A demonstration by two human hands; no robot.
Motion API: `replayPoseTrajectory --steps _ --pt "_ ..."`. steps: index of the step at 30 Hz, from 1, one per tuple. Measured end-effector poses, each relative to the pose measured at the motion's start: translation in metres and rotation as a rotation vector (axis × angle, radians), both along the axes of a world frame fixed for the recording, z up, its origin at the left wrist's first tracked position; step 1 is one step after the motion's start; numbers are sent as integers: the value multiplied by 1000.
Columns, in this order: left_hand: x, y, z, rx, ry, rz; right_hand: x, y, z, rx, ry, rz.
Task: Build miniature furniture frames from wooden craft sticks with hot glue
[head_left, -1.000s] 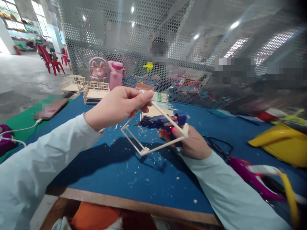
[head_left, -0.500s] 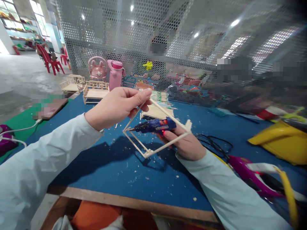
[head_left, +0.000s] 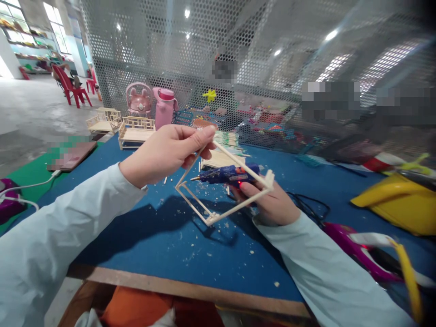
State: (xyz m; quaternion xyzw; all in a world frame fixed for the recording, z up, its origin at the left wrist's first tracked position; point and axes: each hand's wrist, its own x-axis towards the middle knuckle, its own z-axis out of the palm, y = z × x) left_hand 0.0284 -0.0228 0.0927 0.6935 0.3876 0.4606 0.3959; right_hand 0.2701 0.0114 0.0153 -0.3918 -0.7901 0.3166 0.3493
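Note:
Pinched at its upper corner, a square frame of thin wooden sticks [head_left: 236,210] hangs tilted from my left hand [head_left: 170,150] above the blue table. My right hand [head_left: 272,204] is closed around a dark blue hot glue gun [head_left: 221,175] with a small red light lit. The gun lies behind the stick frame as I see it, its metal nozzle pointing left, a little apart from the frame's left corner. A flat wooden stick panel [head_left: 221,159] rests on the table just beyond my hands.
Two miniature stick benches [head_left: 136,131] stand at the back left, near a pink bottle [head_left: 165,109]. A phone [head_left: 73,156] lies on green matting. Black cable, a purple tool [head_left: 357,250] and a yellow object [head_left: 398,202] are at right. Perforated metal mesh [head_left: 153,45] rises behind the table.
My right hand has drawn the glue gun back to the right, so its nozzle has left the frame's left corner. My left hand and the stick frame have hardly moved.

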Motion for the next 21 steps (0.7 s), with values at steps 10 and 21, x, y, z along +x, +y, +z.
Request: replayPoseTrajectory --steps 10,21 --pt "-1 6 -8 -132 -183 -37 10 52 8 435 -570 -585" --pt "-10 49 -57 -858 -356 158 9 74 -7 556 -695 -574"
